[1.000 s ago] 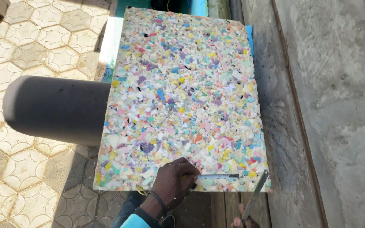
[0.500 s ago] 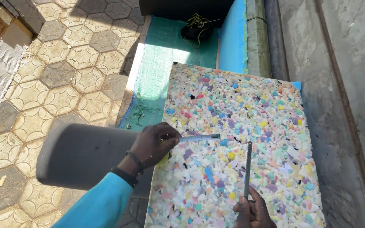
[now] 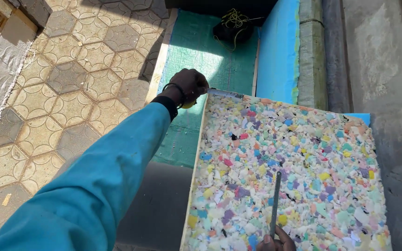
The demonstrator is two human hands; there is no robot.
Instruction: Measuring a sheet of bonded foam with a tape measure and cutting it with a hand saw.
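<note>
I see the foam slab (image 3: 298,176) as a matt, crumbly patchwork of pressed multicoloured scraps. The thin blade (image 3: 275,204) and the tape strip (image 3: 225,94) look like dull grey metal. My sleeve (image 3: 98,186) is smooth turquoise cloth. The paving (image 3: 70,69) is rough, dusty stone.
</note>
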